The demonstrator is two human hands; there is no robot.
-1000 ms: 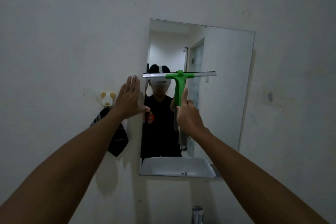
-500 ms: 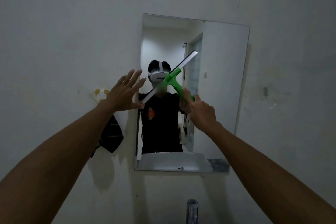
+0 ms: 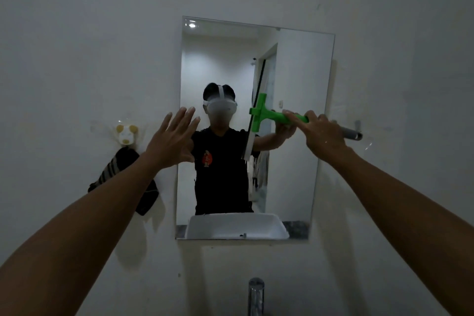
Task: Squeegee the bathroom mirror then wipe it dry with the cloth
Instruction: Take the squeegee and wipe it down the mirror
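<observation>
the right hand (image 3: 323, 133) grips the green squeegee (image 3: 264, 117), blade upright mid mirror (image 3: 295, 187). left hand (image 3: 172, 141) open, empty. still the squeegee step (next pull it sideways). cloth (image 3: 123, 177) hangs left.

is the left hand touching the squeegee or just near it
Apart. The head view shows the left hand open at the mirror's left edge, with bare glass between it and the squeegee, which the right hand grips.

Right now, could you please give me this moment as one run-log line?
phase: squeegee | right hand: gripping green squeegee, blade near vertical on mirror | left hand: open, at mirror's left edge | cloth: hanging on wall
</observation>
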